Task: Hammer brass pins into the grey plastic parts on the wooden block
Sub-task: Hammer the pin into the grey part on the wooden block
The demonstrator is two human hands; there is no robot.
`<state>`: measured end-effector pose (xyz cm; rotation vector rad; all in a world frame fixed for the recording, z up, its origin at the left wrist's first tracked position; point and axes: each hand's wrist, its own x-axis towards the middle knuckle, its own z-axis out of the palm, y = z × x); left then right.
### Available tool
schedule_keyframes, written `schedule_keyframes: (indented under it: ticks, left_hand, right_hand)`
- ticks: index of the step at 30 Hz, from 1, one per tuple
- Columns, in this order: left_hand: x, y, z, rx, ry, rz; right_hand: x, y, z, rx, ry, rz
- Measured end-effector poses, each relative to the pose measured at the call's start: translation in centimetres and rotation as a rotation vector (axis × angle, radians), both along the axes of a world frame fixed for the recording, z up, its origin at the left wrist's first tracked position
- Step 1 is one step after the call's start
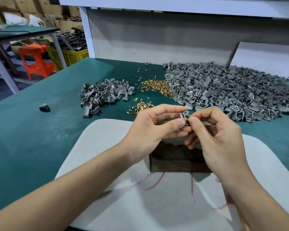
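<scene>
- The left hand (150, 129) pinched one grey plastic part (183, 115) between thumb and forefinger, raised above the wooden block (177, 159).
- The right hand (215, 135) pinched a brass pin (187, 121) (only a glint of it showed) against the part's near side.
- The dark block sat on a pale mat (107, 139) at the near side of the green table (32, 130), partly hidden by both hands.
- Farther off lay loose brass pins (157, 86), between a small heap of grey parts (103, 94) on the left and a large heap (232, 92) on the right.

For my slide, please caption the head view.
Left hand holds grey part, right hand pinches brass pin against it, above wooden block.
</scene>
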<state>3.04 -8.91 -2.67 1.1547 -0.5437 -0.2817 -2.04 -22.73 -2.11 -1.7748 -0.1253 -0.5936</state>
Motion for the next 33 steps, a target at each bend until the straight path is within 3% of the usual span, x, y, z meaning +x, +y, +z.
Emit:
schedule_keyframes:
  ticks: [17,33]
  left_hand:
    - [0.02,0.01,-0.09,0.097,-0.106,0.059]
    - [0.02,0.16,-0.04,0.182,-0.197,0.082]
  right_hand:
    - [0.13,-0.76,0.78,0.125,0.153,0.031]
    - [-0.02,-0.74,0.75,0.092,0.159,-0.009]
